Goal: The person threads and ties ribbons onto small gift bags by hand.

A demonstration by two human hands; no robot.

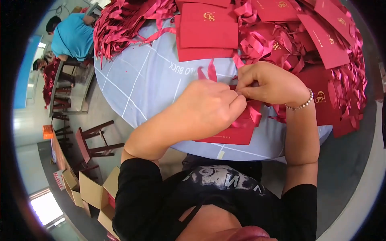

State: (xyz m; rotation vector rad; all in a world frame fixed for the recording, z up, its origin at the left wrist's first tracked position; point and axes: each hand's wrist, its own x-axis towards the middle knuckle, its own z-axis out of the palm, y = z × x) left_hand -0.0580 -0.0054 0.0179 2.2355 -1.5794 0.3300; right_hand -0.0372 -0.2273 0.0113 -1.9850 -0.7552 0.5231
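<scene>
In front of me on the table lies a red card-like bag (235, 136) with gold print, partly under my hands. Glossy red ribbon (249, 116) is gathered over it, and loose ribbon ends stick up beyond my knuckles. My left hand (213, 102) is closed over the ribbon at the bag's upper part, its fingers curled. Against its fingertips, my right hand (273, 82), with a beaded bracelet on the wrist, pinches the ribbon between thumb and forefinger. The exact spot where the fingers meet is mostly hidden.
Red bags (209, 34) with gold letters are stacked beyond my hands; more bags (323, 40) with ribbons pile up at right. A heap of ribbons (120, 28) lies far left on the blue-grey tablecloth (124, 80). Stools (94, 140), open cartons (94, 188) and a person in blue (72, 36) are leftward.
</scene>
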